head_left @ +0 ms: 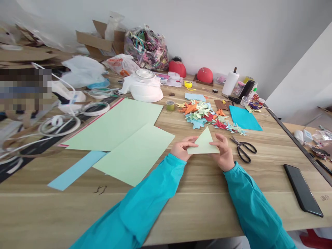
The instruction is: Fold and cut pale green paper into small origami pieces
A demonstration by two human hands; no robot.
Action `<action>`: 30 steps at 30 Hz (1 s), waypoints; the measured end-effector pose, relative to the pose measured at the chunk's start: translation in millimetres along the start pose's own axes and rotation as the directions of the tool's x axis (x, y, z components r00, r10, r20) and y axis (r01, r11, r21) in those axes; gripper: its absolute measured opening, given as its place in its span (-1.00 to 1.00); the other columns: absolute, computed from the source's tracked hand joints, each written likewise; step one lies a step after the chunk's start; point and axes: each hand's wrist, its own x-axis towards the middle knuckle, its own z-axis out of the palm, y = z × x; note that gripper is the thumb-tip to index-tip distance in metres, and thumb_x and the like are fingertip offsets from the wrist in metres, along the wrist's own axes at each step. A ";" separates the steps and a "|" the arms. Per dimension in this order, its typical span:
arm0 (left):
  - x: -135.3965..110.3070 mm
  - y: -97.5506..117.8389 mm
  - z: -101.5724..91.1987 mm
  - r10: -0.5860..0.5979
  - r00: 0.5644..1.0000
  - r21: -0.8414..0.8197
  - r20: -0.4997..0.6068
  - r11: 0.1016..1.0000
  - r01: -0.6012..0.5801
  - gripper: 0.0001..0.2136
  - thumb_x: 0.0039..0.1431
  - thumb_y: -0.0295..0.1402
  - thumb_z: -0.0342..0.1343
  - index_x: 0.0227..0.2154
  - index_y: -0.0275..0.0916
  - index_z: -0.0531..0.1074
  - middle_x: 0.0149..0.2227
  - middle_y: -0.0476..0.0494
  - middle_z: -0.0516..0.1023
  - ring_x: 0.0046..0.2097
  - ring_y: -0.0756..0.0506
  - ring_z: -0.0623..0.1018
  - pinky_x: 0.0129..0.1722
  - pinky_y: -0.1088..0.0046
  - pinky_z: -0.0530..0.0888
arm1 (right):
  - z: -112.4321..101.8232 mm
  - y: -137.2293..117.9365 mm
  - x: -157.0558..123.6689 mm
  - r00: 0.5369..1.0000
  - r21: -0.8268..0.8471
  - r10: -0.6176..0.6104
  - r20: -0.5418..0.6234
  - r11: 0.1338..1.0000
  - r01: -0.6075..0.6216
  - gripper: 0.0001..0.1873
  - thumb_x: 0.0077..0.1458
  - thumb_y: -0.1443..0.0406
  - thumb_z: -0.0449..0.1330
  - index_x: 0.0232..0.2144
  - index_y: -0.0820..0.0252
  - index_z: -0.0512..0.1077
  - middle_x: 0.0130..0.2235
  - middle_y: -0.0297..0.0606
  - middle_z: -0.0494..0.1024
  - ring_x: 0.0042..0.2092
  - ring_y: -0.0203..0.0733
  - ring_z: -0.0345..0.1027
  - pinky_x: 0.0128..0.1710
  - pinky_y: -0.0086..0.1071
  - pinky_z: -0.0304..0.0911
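Green paper triangle [203,144] sitting between, left hand [181,148] pinching its left side, right hand [224,154] pinching its right

One head-worn camera, set above the wearer's side of the desk [202,207], facing forward and tilted down. Wide view, bent toward the margins. Sleeves [145,199] enter from the bottom edge, closest to the lens; left fingers [190,144] and right fingers [215,143] at middling range, right of centre. Desk's near edge cuts across the bottom; pale wall [212,31] behind the far side fills much of the top.
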 end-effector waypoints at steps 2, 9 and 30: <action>0.2 -0.6 -1.3 0.039 0.999 -0.009 0.002 0.999 -0.039 -0.76 -0.28 -0.21 0.32 -0.58 -0.29 0.54 -0.07 -0.31 0.48 -0.12 -0.22 0.52 -0.12 0.23 0.48 | -0.9 1.4 1.3 0.996 0.056 0.068 0.053 0.996 -0.071 -0.56 -0.29 0.24 0.39 -0.24 0.04 0.49 0.05 -0.14 0.26 0.09 0.00 0.18 -0.01 -0.17 0.23; -1.4 -0.5 -1.0 0.078 0.989 0.083 0.125 0.993 -0.089 -0.81 -0.23 -0.29 0.31 -0.52 -0.29 0.55 0.01 -0.34 0.41 -0.06 -0.22 0.50 -0.13 0.26 0.49 | 0.4 -2.2 3.7 0.968 0.111 0.200 0.148 0.970 -0.218 -0.74 -0.31 0.23 0.40 -0.44 0.12 0.54 -0.31 -0.26 0.51 -0.23 -0.13 0.39 -0.22 -0.27 0.31; -3.7 15.5 12.0 -0.317 0.948 -0.126 -0.010 0.941 0.313 -0.54 -0.29 -0.25 0.32 -0.28 -0.33 0.35 -0.56 -0.05 0.54 -0.54 -0.08 0.54 -0.53 0.39 0.51 | 15.9 -5.6 1.9 0.929 0.330 0.346 -0.132 0.899 -0.288 -0.28 -0.37 0.27 0.42 -0.08 0.15 0.29 -0.32 -0.26 0.59 -0.32 -0.13 0.47 -0.30 -0.24 0.38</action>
